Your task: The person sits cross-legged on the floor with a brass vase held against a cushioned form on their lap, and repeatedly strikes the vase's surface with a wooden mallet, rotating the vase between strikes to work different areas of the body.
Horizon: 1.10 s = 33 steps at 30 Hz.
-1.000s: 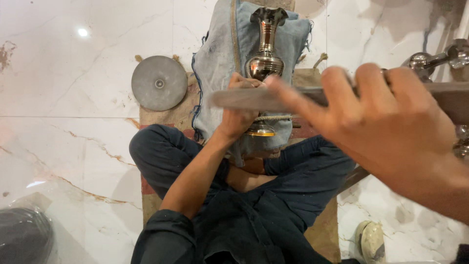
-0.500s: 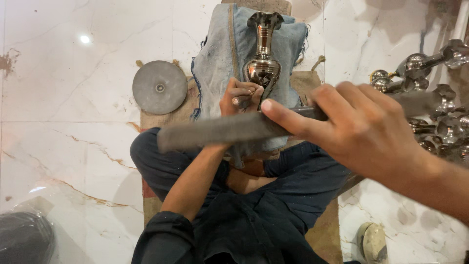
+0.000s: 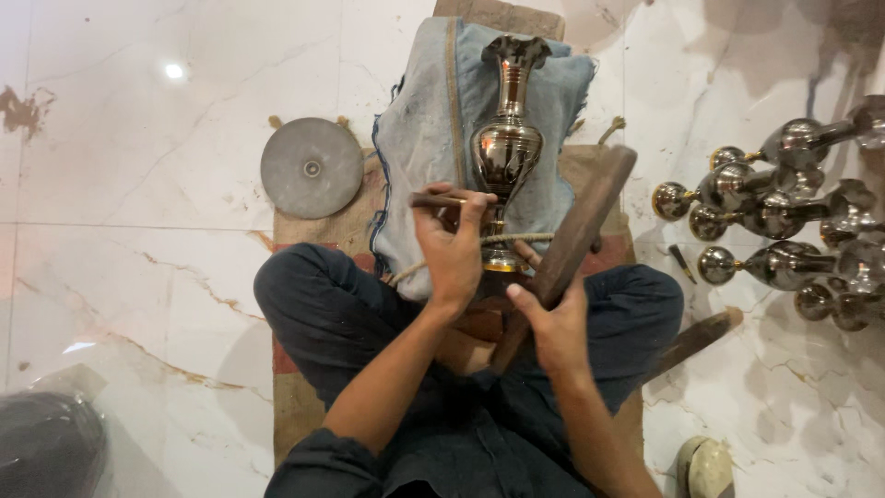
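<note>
Left hand (image 3: 452,254) pinches a thin tool (image 3: 441,199) against the metal vase (image 3: 506,152); right hand (image 3: 553,323) grips a wooden stick (image 3: 576,231). Grey disc (image 3: 312,167) lies left, similar vases (image 3: 784,231) right

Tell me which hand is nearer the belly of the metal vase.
Left. The left hand sits just below and beside the metal vase, holding a thin tool against its belly. The right hand is lower, near the base, gripping a wooden stick.
</note>
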Each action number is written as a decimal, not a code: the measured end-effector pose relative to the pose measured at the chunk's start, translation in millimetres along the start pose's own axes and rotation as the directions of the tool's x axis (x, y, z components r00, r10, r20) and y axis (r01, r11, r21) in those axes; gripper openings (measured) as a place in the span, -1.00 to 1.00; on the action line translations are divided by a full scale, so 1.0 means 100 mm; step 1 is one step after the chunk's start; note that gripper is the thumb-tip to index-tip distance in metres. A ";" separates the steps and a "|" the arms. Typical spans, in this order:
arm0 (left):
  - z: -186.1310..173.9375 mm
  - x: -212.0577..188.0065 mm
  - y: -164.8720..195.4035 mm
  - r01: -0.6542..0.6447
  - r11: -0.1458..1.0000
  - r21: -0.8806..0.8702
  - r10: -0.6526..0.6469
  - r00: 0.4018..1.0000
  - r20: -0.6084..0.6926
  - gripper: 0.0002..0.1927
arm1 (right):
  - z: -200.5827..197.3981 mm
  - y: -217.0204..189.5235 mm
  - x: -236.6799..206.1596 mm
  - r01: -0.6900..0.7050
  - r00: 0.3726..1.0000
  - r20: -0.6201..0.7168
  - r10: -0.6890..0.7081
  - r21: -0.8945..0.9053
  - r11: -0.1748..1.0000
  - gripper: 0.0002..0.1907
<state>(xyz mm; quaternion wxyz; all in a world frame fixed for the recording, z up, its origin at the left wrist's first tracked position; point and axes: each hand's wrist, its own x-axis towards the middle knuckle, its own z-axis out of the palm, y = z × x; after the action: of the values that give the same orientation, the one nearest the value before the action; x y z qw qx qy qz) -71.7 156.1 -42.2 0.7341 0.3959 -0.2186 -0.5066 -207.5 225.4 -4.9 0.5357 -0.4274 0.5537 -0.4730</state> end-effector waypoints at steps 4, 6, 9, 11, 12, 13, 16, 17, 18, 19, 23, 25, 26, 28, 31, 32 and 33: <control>-0.08 0.06 -0.11 -0.005 0.998 0.060 0.005 1.000 0.000 -0.63 | 0.12 0.25 -0.09 0.206 0.978 -0.006 -0.207 -0.097 0.974 -0.38; -0.11 0.10 -0.10 -0.025 0.995 0.095 0.022 0.999 0.031 -0.65 | 0.06 0.19 -0.09 0.265 0.964 0.060 -0.258 -0.249 0.932 -0.39; -0.12 0.16 0.02 -0.082 0.951 0.300 0.049 0.992 0.114 -0.68 | -0.08 -0.03 -0.07 0.199 0.980 0.057 -0.193 -0.405 0.892 -0.39; -0.13 0.36 0.22 -0.150 0.811 0.566 0.053 0.982 0.183 -0.71 | -0.19 -0.19 -0.03 0.110 0.989 -0.059 -0.138 -0.341 0.934 -0.41; -0.10 0.53 0.31 -0.234 0.802 0.549 0.037 0.938 0.345 -0.71 | -0.25 -0.26 -0.01 0.062 0.986 -0.121 -0.117 -0.389 0.919 -0.35; -0.03 0.72 0.38 -0.317 0.796 0.516 0.021 0.866 0.500 -0.70 | -0.31 -0.34 0.04 0.014 0.977 -0.184 -0.104 -0.433 0.901 -0.29; 0.26 1.05 0.52 -0.622 0.659 0.424 -0.097 0.489 0.867 -0.46 | -0.50 -0.48 0.11 0.069 0.991 -0.033 -0.129 -0.701 0.710 -0.03; 0.42 1.11 0.50 -0.760 0.576 0.301 -0.080 0.315 0.946 -0.48 | -0.54 -0.49 0.10 0.132 0.990 0.074 -0.120 -0.787 0.603 0.08; 0.57 1.16 0.48 -0.862 0.485 0.149 -0.082 0.125 0.989 -0.48 | -0.57 -0.47 0.07 0.045 0.998 0.005 -0.060 -0.734 0.678 0.05; 0.70 1.19 0.46 -0.865 0.460 0.198 -0.216 0.107 0.971 -0.44 | -0.59 -0.43 0.02 -0.044 0.998 -0.055 0.009 -0.669 0.742 0.03; 0.98 1.26 0.46 -0.889 0.264 0.374 -0.685 0.100 0.722 -0.46 | -0.57 -0.09 -0.31 0.171 0.963 -0.189 -0.191 -0.116 0.978 -0.16; 0.99 1.30 0.49 -0.908 0.264 0.326 -0.714 0.043 0.699 -0.52 | -0.58 0.10 -0.43 0.050 0.979 -0.193 -0.073 -0.120 0.991 -0.18; 0.98 1.34 0.52 -0.915 0.325 0.238 -0.645 -0.030 0.764 -0.51 | -0.60 0.18 -0.47 -0.004 0.981 -0.192 -0.020 -0.121 0.993 -0.19; 0.94 1.38 0.55 -0.909 0.369 0.192 -0.591 -0.070 0.804 -0.50 | -0.68 0.28 -0.50 -0.062 0.974 -0.226 0.010 -0.225 0.972 -0.25; 0.93 1.37 0.57 -0.896 0.369 0.247 -0.603 -0.029 0.798 -0.48 | -0.80 0.29 -0.50 0.031 0.979 -0.186 -0.080 -0.252 0.967 -0.36; 0.93 1.35 0.57 -0.897 0.392 0.204 -0.572 -0.064 0.818 -0.47 | -0.83 0.27 -0.50 0.095 0.978 -0.157 -0.135 -0.237 0.967 -0.39; 0.94 1.34 0.56 -0.897 0.414 0.157 -0.539 -0.102 0.836 -0.45 | -0.85 0.25 -0.49 0.018 0.982 -0.178 -0.070 -0.281 0.959 -0.41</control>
<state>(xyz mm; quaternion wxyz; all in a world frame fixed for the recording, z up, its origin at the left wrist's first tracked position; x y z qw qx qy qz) -54.9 9.4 47.9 0.0722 0.1383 -0.9557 -0.2496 -288.1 283.8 -22.4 0.4055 -0.4647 0.6526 -0.4402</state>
